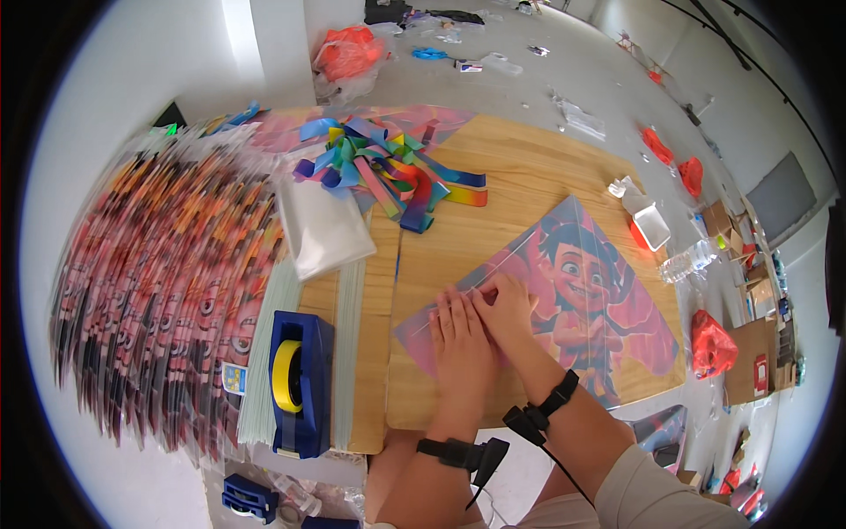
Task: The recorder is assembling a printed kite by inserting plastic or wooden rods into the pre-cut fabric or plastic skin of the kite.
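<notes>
A triangular kite (608, 304) printed with a cartoon figure in pink and blue lies flat on the wooden table (441, 256), with thin rods running along it. Over its left edge, my left hand (464, 342) lies flat with the fingers stretched forward. Right beside it, my right hand (507, 310) has its thumb and fingers pinched together at the same edge. What the pinch holds, if anything, is hidden by the fingers. Both wrists wear black straps with small devices.
Left of my hands stands a blue tape dispenser (304, 432) with yellow tape. Behind it are clear plastic bags (326, 236) and a heap of rainbow ribbons (379, 172). Many packaged kites (167, 282) fill the left side. A white open box (650, 227) sits near the right edge.
</notes>
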Demonstrator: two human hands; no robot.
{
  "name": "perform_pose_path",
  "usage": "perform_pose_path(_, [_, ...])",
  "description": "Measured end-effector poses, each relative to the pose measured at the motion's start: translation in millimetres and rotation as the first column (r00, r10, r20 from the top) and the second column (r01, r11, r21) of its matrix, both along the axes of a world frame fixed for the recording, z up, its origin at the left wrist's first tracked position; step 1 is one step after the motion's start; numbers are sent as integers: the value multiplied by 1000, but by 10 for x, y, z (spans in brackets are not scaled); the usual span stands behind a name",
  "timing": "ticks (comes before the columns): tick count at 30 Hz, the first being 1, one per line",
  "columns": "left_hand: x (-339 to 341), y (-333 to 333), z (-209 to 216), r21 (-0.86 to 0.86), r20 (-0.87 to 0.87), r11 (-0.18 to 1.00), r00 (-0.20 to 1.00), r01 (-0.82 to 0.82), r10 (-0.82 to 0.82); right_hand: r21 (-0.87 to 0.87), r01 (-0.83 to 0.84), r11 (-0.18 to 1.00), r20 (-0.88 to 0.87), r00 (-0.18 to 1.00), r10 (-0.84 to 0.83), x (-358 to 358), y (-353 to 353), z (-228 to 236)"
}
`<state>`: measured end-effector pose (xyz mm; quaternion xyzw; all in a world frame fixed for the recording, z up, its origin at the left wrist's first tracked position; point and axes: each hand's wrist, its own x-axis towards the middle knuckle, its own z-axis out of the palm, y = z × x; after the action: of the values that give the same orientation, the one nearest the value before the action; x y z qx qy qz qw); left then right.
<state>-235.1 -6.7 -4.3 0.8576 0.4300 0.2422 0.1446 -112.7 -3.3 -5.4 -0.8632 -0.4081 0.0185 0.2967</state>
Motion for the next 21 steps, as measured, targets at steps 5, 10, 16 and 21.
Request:
perform_pose_path(5, [-9, -37, 19, -11, -11, 1000, 1000, -3, 3, 20, 21, 1000, -4, 1000, -21, -18, 26, -6])
perform_pose_path(10, [-46, 13, 34, -50, -4, 999, 1000, 5, -5, 15, 34, 999, 7, 999, -34, -38, 38, 6])
perform_pose_path(16, [-48, 40, 33, -68, 6, 998, 1000, 11, -11, 30, 43, 999, 9, 999, -43, -51, 42, 6])
perform_pose_path(21, [-43, 25, 66, -79, -33, 997, 999, 22, -24, 89, 85, 992, 51, 995, -90, 121, 6, -17])
